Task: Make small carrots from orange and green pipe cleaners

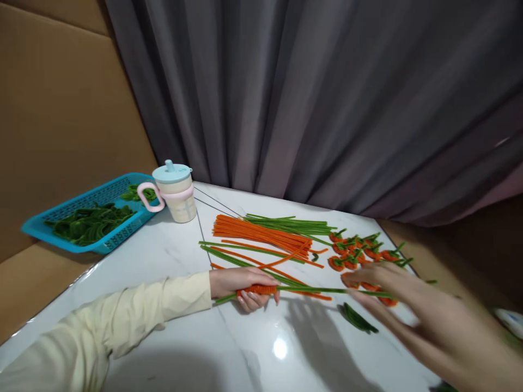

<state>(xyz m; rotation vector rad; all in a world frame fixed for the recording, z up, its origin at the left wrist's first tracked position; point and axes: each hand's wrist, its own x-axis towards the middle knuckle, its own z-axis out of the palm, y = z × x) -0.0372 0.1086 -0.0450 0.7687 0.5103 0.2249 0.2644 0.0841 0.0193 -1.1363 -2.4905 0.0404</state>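
Near the center of the frame, the person's left hand (pixel 249 280) is reaching in from a cream sleeve (pixel 171 302), its fingers curling closed around a tight orange coil (pixel 261 290) that is wrapping a long green stem (pixel 310 289). The stem's short end is poking out below the wrist, and its long end is running toward the right of the frame. At lower right, the blurred right hand (pixel 425 316) is holding its thumb and forefinger apart, with the stem's far part passing by their tips; whether they are touching it is impossible to tell. Just above the left hand, loose orange and green strips (pixel 265 249) are lying crosswise, with an orange bundle (pixel 261 234) and a green bundle (pixel 290 221) behind them. Orange flower-like pieces with green stalks (pixel 349 256) are crowding the right side, partly behind the right hand, and dark green leaves (pixel 357 318) are resting below the stem. The white table (pixel 229 348) is offering room at lower center, where a bright reflection and shadows are showing. Its right edge is running just beyond the flower-like pieces; its left edge is slanting down beneath a blue basket (pixel 118 238) of greenery, beside a lidded cup (pixel 182 207). A gray curtain (pixel 286 81) is hanging along the back.
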